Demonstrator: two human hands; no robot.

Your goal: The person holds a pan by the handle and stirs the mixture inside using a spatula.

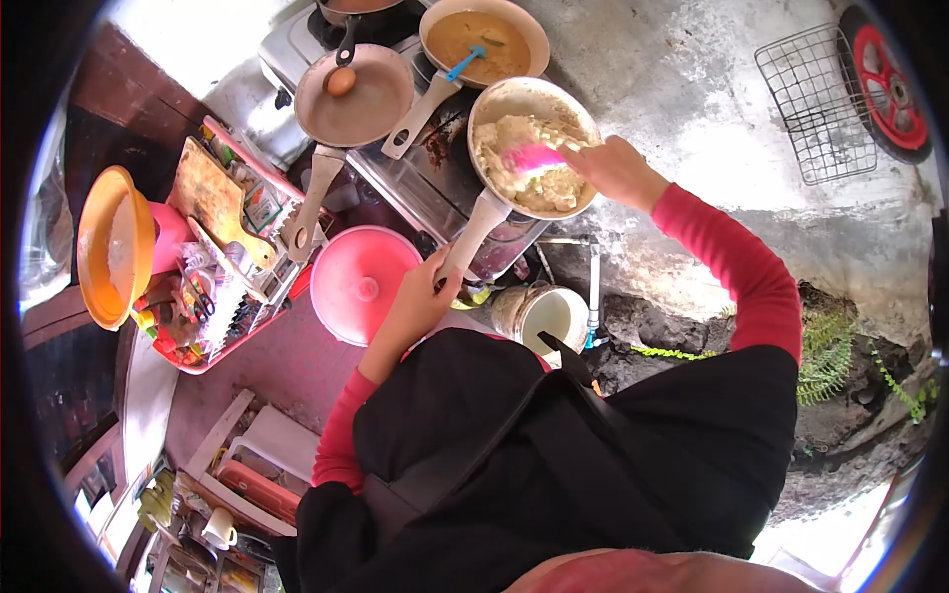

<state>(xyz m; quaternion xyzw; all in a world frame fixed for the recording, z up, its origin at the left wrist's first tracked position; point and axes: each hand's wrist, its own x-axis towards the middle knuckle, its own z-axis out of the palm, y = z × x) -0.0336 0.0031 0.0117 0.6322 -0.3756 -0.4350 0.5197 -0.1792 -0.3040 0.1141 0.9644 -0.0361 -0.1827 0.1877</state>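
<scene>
My left hand is wrapped round the beige handle of a light-coloured frying pan. The pan is at the stove's right end; whether it rests on the burner or is lifted, I cannot tell. In it lies a pale, lumpy food mixture. My right hand grips a pink spatula, whose head dips into the mixture. The fingers hide most of the spatula's handle.
Behind, on the stove, are a pan with brown liquid and a blue utensil, and a pan holding an egg. Left are a pink lid, dish rack and orange basin. A bucket stands below.
</scene>
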